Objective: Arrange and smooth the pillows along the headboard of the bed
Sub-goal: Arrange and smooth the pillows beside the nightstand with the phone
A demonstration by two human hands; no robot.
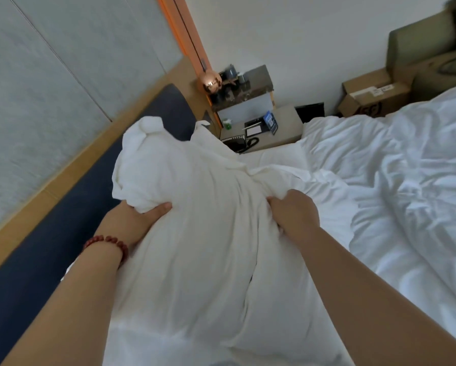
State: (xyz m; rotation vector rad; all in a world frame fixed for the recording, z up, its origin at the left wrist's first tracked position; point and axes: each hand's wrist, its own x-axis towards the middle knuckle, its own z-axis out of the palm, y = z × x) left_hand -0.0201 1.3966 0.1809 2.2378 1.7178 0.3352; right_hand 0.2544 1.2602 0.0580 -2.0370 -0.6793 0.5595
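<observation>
A big white pillow [200,196] fills the middle of the head view, lying beside the dark blue padded headboard [71,207]. My left hand [134,220], with a red bead bracelet on the wrist, grips the pillow's left edge, thumb on top and fingers hidden behind the fabric. My right hand [292,212] is clenched on a bunch of the pillow's cloth on its right side. The pillow's far end is crumpled and stands up against the headboard. Its near end runs out of the frame below.
A rumpled white duvet [395,180] covers the bed on the right. Beyond the pillow stands a nightstand [282,130] with a phone, a notepad and a blue card. A copper ball lamp [212,81] and cardboard boxes [372,93] are farther back.
</observation>
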